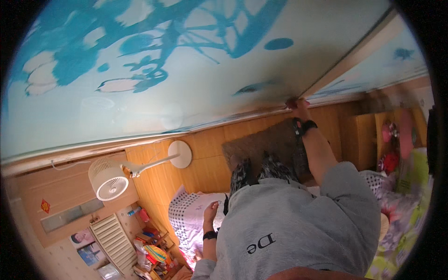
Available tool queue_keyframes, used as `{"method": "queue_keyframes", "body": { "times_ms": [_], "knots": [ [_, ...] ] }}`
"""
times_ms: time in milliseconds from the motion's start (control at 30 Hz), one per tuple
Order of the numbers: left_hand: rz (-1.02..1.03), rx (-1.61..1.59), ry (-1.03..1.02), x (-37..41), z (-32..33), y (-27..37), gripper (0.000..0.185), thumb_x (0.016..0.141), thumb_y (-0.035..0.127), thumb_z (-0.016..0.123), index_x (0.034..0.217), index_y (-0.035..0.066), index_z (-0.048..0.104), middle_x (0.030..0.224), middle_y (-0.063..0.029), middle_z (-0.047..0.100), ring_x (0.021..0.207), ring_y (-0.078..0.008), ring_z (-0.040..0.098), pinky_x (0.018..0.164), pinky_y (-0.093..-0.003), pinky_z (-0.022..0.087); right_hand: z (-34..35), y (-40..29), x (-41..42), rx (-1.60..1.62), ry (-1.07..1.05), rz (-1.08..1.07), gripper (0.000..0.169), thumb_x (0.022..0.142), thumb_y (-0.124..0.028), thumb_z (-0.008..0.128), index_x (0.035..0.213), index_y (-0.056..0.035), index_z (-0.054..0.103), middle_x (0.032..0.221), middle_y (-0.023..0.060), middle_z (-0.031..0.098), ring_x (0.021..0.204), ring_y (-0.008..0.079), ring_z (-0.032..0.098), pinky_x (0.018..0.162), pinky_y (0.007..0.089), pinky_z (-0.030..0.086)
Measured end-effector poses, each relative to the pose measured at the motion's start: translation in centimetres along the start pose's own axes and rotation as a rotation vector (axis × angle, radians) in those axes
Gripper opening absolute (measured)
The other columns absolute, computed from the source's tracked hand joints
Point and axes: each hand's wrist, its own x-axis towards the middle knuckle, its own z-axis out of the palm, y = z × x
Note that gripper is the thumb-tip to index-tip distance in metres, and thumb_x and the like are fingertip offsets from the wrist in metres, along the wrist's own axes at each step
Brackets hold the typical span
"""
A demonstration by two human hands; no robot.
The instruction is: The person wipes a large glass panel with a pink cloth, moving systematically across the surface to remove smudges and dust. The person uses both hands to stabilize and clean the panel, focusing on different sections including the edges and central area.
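My right hand reaches out to the lower edge of a large door panel printed with a blue and white picture. It is at the foot of the pale upright strip between two panels. Reddish-pink bits of what looks like a cloth show on both sides of the fingers; blur hides the exact grip. My left hand hangs low beside my body with its fingers curled, and I see nothing in it. Both wrists wear dark bands.
A white pedestal fan stands on the wooden floor to the left. My feet are on a dark mat. Close behind me is a bed with a checked cover. Cluttered shelves and a radiator stand further left.
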Motion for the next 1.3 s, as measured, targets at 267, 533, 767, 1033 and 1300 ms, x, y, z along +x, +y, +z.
{"method": "queue_keyframes", "body": {
  "times_ms": [267,533,767,1033,1300],
  "knots": [
    [-0.044,0.023,-0.073,6.1,-0.8,-7.5,0.042,0.090,0.044,0.050,0.110,0.010,0.066,0.104,-0.0190,0.066,0.103,-0.0352,0.061,0.088,-0.0419,0.047,5.7,-13.9,-3.4,-0.938,0.118,-0.169,0.017,0.082,-0.014,0.064,0.085,0.0011,0.070,0.079,0.0143,0.070,0.075,0.0222,0.066,0.071,0.0347,0.051],
    [0.112,0.030,-0.010,14.0,-6.4,-8.5,0.044,0.092,0.041,0.051,0.114,0.005,0.064,0.098,-0.0119,0.069,0.091,-0.0229,0.066,0.081,-0.0339,0.049,16.8,-29.0,-9.7,0.585,0.610,-0.298,0.051,0.088,-0.009,0.055,0.136,-0.0024,0.039,0.129,0.0156,0.050,0.106,0.0241,0.053,0.085,0.0359,0.045],
    [0.047,-0.252,-0.181,18.4,-9.0,-18.2,0.041,0.088,0.038,0.051,0.113,0.008,0.062,0.105,-0.0200,0.065,0.101,-0.0356,0.061,0.085,-0.0417,0.047,32.0,-40.7,-12.7,-0.054,0.798,-1.180,0.048,0.093,-0.016,0.054,0.137,-0.0067,0.039,0.152,0.0178,0.020,0.141,0.0292,0.018,0.112,0.0404,0.017],
    [0.027,-0.317,0.047,17.0,-10.5,-26.1,0.040,0.086,0.040,0.050,0.098,0.006,0.068,0.095,-0.0212,0.066,0.092,-0.0384,0.063,0.082,-0.0449,0.048,52.4,-39.0,-14.4,-0.654,0.606,-1.496,0.020,0.081,-0.032,0.067,0.098,-0.0214,0.068,0.136,0.0067,0.051,0.131,0.0318,0.035,0.105,0.0545,0.017],
    [0.046,-0.221,0.039,16.6,-7.6,-29.7,0.041,0.086,0.048,0.051,0.105,0.013,0.063,0.092,-0.0227,0.065,0.091,-0.0426,0.061,0.078,-0.0477,0.047,68.9,-32.2,-14.9,-0.795,0.130,-1.824,0.030,0.077,-0.023,0.061,0.106,-0.0283,0.066,0.112,-0.0071,0.064,0.087,0.0086,0.060,0.067,0.0273,0.046]
  ]
}}
